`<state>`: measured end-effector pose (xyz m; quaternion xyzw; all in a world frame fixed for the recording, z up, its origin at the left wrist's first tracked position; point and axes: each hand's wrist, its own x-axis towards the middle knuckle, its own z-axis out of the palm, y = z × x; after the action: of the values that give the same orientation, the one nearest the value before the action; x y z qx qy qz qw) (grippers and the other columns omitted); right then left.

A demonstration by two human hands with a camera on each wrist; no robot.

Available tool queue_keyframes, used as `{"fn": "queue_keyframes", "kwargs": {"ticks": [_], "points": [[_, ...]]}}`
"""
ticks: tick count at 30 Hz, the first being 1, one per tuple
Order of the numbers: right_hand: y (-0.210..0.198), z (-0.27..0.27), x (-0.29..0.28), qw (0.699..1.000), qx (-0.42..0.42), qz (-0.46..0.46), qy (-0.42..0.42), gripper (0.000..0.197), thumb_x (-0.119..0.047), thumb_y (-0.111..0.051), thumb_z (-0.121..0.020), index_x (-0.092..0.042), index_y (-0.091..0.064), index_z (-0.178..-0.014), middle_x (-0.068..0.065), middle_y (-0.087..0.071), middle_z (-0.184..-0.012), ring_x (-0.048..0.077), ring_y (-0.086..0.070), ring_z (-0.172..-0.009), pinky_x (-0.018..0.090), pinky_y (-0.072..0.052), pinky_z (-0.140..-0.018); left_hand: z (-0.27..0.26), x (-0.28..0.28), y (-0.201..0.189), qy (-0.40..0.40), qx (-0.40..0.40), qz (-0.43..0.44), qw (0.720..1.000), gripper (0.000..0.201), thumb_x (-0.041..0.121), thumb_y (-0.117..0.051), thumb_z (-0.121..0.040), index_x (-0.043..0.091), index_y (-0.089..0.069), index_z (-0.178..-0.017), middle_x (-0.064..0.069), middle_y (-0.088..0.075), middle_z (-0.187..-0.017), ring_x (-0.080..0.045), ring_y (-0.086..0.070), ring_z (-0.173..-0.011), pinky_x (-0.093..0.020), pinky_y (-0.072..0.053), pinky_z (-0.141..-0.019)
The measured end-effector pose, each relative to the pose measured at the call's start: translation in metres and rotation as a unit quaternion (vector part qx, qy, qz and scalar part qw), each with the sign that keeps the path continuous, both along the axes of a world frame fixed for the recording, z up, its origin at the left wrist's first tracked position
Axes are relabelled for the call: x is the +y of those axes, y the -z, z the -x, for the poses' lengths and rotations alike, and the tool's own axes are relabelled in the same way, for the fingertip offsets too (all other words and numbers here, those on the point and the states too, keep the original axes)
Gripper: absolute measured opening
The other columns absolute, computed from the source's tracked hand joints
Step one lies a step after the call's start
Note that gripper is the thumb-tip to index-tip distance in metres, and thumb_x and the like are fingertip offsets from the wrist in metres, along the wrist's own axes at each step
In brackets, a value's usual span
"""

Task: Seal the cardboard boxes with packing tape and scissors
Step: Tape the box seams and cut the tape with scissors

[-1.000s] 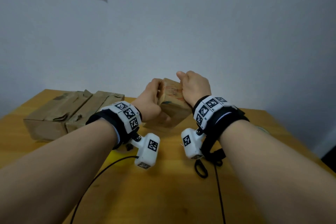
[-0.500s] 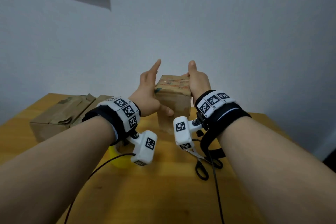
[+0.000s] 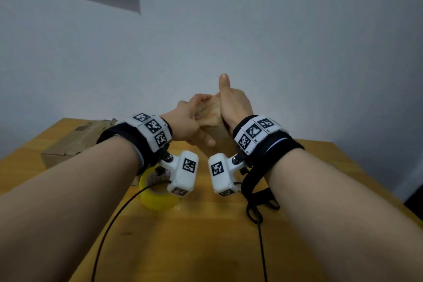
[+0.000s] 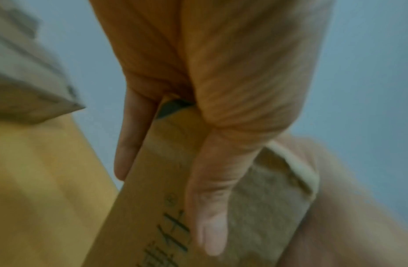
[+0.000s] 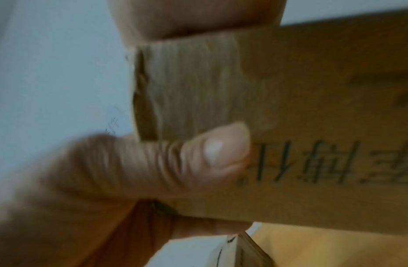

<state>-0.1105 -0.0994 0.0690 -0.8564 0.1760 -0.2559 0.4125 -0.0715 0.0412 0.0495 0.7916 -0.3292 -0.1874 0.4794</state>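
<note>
I hold a small brown cardboard box (image 3: 211,119) above the table with both hands. My left hand (image 3: 193,120) grips its left side, fingers curled over the top and thumb across the near printed face (image 4: 152,180). Against the right side lies my right hand (image 3: 234,110), thumb pointing up; its fingers are hidden behind the box. In the right wrist view a thumb (image 5: 198,153) lies on the printed face of the box (image 5: 312,117). A yellow tape roll (image 3: 158,193) lies under my left wrist. Black-handled scissors (image 3: 257,212) lie under my right wrist.
More flat cardboard boxes (image 3: 73,144) lie at the back left of the wooden table (image 3: 183,247), one corner showing in the left wrist view (image 4: 26,90). A pale wall stands close behind. Camera cables trail over the table's front part.
My left fingers, straight half a second ago, have curled over the box top. The box, upright on the table then, is now tilted and held higher between both hands.
</note>
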Motion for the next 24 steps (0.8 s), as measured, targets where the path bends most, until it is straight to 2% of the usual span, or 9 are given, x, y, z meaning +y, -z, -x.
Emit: {"fn": "queue_keyframes", "kwargs": {"ticks": [3, 6, 9, 11, 13, 14, 17, 20, 24], "points": [[0.008, 0.007, -0.019, 0.995, 0.003, 0.09, 0.034, 0.066, -0.052, -0.013, -0.104, -0.011, -0.065, -0.109, 0.012, -0.067, -0.111, 0.031, -0.059, -0.104, 0.035, -0.041, -0.087, -0.004, 0.015, -0.003, -0.012, 0.065, 0.11, 0.992, 0.093, -0.001, -0.084, -0.064, 0.033, -0.034, -0.135, 0.0, -0.056, -0.119, -0.024, -0.065, -0.1, -0.042, -0.06, -0.073], [0.023, 0.015, -0.036, 0.99, 0.059, 0.113, 0.062, 0.075, -0.06, -0.008, -0.1, -0.013, -0.065, -0.11, 0.01, -0.065, -0.106, 0.028, -0.058, -0.097, 0.037, -0.043, -0.088, -0.005, 0.027, 0.004, -0.006, 0.077, 0.156, 0.985, 0.092, -0.009, -0.082, -0.062, 0.031, -0.038, -0.132, 0.0, -0.057, -0.12, -0.024, -0.065, -0.103, -0.048, -0.058, -0.078], [0.023, 0.007, -0.046, 0.994, 0.074, 0.046, 0.071, 0.079, -0.064, -0.012, -0.099, -0.007, -0.065, -0.108, 0.011, -0.064, -0.106, 0.027, -0.057, -0.094, 0.035, -0.042, -0.086, -0.009, 0.03, 0.015, 0.003, 0.096, 0.179, 0.979, 0.097, -0.005, -0.083, -0.054, 0.032, -0.039, -0.132, 0.0, -0.055, -0.123, -0.026, -0.062, -0.109, -0.052, -0.057, -0.08], [0.018, 0.006, -0.049, 0.991, 0.087, -0.079, 0.067, 0.089, -0.078, -0.02, -0.09, -0.006, -0.064, -0.117, 0.012, -0.066, -0.115, 0.032, -0.061, -0.104, 0.043, -0.047, -0.096, -0.013, 0.032, 0.02, 0.006, 0.125, 0.218, 0.968, 0.096, -0.006, -0.078, -0.054, 0.032, -0.038, -0.133, -0.002, -0.053, -0.128, -0.027, -0.06, -0.112, -0.048, -0.058, -0.077], [0.018, 0.009, -0.055, 0.956, 0.128, -0.263, -0.01, 0.098, -0.092, -0.039, -0.069, -0.013, -0.066, -0.121, 0.012, -0.069, -0.114, 0.035, -0.065, -0.106, 0.054, -0.049, -0.098, -0.015, 0.034, 0.023, 0.013, 0.154, 0.251, 0.956, 0.097, -0.01, -0.075, -0.056, 0.031, -0.036, -0.135, -0.004, -0.05, -0.133, -0.028, -0.058, -0.114, -0.045, -0.058, -0.073], [0.02, 0.011, -0.058, 0.938, 0.128, -0.318, -0.04, 0.093, -0.093, -0.047, -0.064, -0.016, -0.07, -0.112, 0.012, -0.072, -0.109, 0.035, -0.068, -0.102, 0.054, -0.051, -0.095, -0.018, 0.035, 0.025, 0.015, 0.161, 0.257, 0.953, 0.097, -0.01, -0.074, -0.056, 0.031, -0.036, -0.136, -0.005, -0.049, -0.134, -0.029, -0.058, -0.115, -0.045, -0.058, -0.073], [0.017, 0.015, -0.053, 0.959, 0.125, -0.252, -0.011, 0.083, -0.096, -0.037, -0.065, -0.022, -0.064, -0.09, 0.005, -0.066, -0.094, 0.027, -0.064, -0.086, 0.043, -0.052, -0.087, -0.022, 0.032, 0.026, 0.008, 0.162, 0.222, 0.961, 0.104, -0.006, -0.082, -0.055, 0.037, -0.033, -0.137, -0.002, -0.049, -0.134, -0.03, -0.055, -0.119, -0.044, -0.057, -0.079], [0.01, 0.018, -0.05, 0.985, 0.106, -0.107, 0.086, 0.08, -0.087, -0.021, -0.082, -0.017, -0.059, -0.091, 0.004, -0.06, -0.087, 0.021, -0.057, -0.076, 0.038, -0.046, -0.082, -0.025, 0.026, 0.021, -0.062, 0.013, 0.091, 0.994, 0.123, 0.023, -0.095, -0.047, 0.049, -0.02, -0.14, 0.0, -0.031, -0.147, -0.028, -0.037, -0.135, -0.051, -0.044, -0.102], [0.001, 0.016, -0.043, 0.987, 0.1, -0.008, 0.124, 0.084, -0.077, -0.017, -0.091, -0.007, -0.065, -0.098, 0.009, -0.066, -0.09, 0.021, -0.058, -0.07, 0.032, -0.039, -0.063, -0.008, 0.009, 0.01, -0.075, -0.231, -0.055, 0.969, 0.145, 0.038, -0.094, -0.046, 0.043, 0.008, -0.148, 0.004, 0.001, -0.159, -0.025, -0.003, -0.147, -0.053, -0.016, -0.117]]}}
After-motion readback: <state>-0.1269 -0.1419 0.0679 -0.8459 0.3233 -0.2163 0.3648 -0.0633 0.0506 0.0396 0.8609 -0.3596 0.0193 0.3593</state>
